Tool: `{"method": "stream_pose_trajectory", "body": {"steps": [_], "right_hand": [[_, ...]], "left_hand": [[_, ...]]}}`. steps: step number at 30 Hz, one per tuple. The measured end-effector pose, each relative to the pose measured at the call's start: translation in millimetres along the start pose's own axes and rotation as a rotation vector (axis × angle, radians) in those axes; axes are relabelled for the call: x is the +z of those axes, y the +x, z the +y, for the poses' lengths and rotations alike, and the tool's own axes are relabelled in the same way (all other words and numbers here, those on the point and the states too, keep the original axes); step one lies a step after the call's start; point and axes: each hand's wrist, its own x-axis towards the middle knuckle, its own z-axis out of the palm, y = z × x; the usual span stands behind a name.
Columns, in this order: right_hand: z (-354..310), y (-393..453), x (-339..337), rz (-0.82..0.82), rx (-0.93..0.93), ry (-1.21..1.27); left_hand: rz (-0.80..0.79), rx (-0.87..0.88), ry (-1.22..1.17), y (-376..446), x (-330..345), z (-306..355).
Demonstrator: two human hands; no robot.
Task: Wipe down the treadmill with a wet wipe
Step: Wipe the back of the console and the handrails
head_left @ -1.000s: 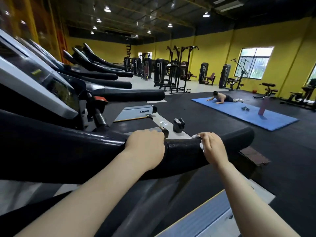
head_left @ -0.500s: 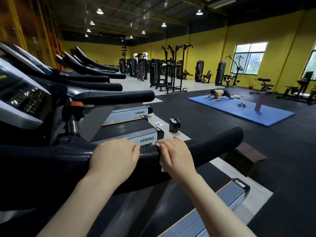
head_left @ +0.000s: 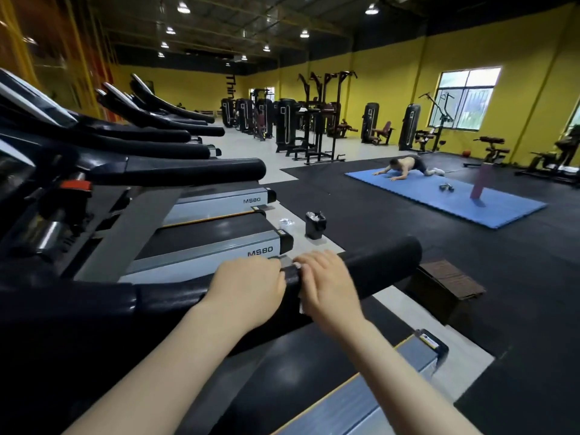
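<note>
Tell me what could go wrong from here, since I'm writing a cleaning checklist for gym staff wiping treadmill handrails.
1. The wet wipe is almost wholly hidden under the right hand, so it may be bunched and clean only a narrow strip of the handrail.
2. The left hand grips the rail right beside it, so that covered patch could be skipped.
3. A damp rail may turn slippery under that gripping hand.

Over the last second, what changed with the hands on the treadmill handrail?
The right hand slid with the wet wipe along the handrail, away from its free end and toward the left hand; the two hands now sit almost side by side. The left hand kept its grip on the handrail, and the right hand kept the wipe pressed under it. The small black bin on the floor stayed put.
</note>
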Motion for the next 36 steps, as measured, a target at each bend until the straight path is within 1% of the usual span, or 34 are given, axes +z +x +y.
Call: {"method": "stream_pose_trajectory", "body": {"steps": [1, 3, 5, 6, 10, 12, 14, 15, 16, 18, 19, 20, 21, 22, 25, 26, 28, 29, 30, 31, 33, 34, 35, 36], "right_hand": [[6, 2, -2, -0.034, -0.053, 0.030], [40, 10, -7, -0.074, -0.108, 0.033], [94, 15, -14, -0.049, -0.087, -0.016], [124, 18, -19, -0.037, -0.048, -0.044], [235, 29, -39, -0.104, 0.099, -0.127], [266, 29, -46, -0.079, 0.241, -0.066], [276, 26, -43, 0.005, 0.351, 0.021], [273, 24, -39, 0.039, 0.331, 0.056], [267, 23, -36, 0.054, 0.249, 0.077], [258, 20, -34, 0.039, 0.053, 0.080], [260, 21, -35, 0.032, -0.015, 0.072], [266, 23, -36, 0.024, -0.032, 0.048], [270, 25, -37, 0.028, 0.002, 0.014], [277, 26, -35, 0.024, 0.100, 0.022], [294, 26, -27, 0.034, 0.514, 0.313], [297, 26, -26, 0.028, 0.605, 0.371], [292, 24, -33, -0.011, 0.659, 0.328], [286, 24, -37, 0.006, 0.721, 0.392], [279, 22, -42, 0.054, 0.825, 0.518], [273, 20, -42, 0.122, 0.943, 0.724], [270, 12, -31, 0.218, 1.193, 1.255], [268, 4, -19, 0.272, 1.316, 1.455], [264, -2, -6, 0.333, 1.445, 1.596], [263, -9, 9, 0.387, 1.537, 1.677]], "left_hand": [[-0.008, 0.001, -0.001, 14, 3, 15], [-0.018, -0.005, -0.014, 38, 9, 41], [-0.039, -0.016, -0.065, 59, 20, 62], [-0.046, -0.023, -0.088, 69, 25, 71], [-0.086, -0.067, -0.132, 104, 41, 96], [-0.112, -0.067, -0.103, 119, 42, 105], [-0.122, -0.048, -0.077, 132, 44, 113], [-0.122, -0.045, -0.077, 136, 45, 117], [-0.120, -0.044, -0.078, 138, 48, 119], [-0.098, -0.038, -0.066, 141, 53, 123], [-0.088, -0.042, -0.064, 141, 53, 124], [-0.081, -0.046, -0.068, 141, 54, 124], [-0.076, -0.053, -0.079, 140, 53, 124], [-0.078, -0.059, -0.090, 141, 52, 123], [-0.085, -0.061, -0.099, 140, 48, 124], [-0.079, -0.060, -0.091, 139, 47, 125], [-0.070, -0.053, -0.069, 140, 47, 126], [-0.066, -0.053, -0.062, 140, 48, 125], [-0.069, -0.056, -0.059, 140, 49, 125], [-0.066, -0.059, -0.061, 141, 50, 125], [-0.057, -0.059, -0.068, 141, 50, 125], [-0.056, -0.059, -0.065, 142, 50, 126], [-0.052, -0.061, -0.064, 142, 50, 126], [-0.057, -0.068, -0.064, 141, 50, 127]]}}
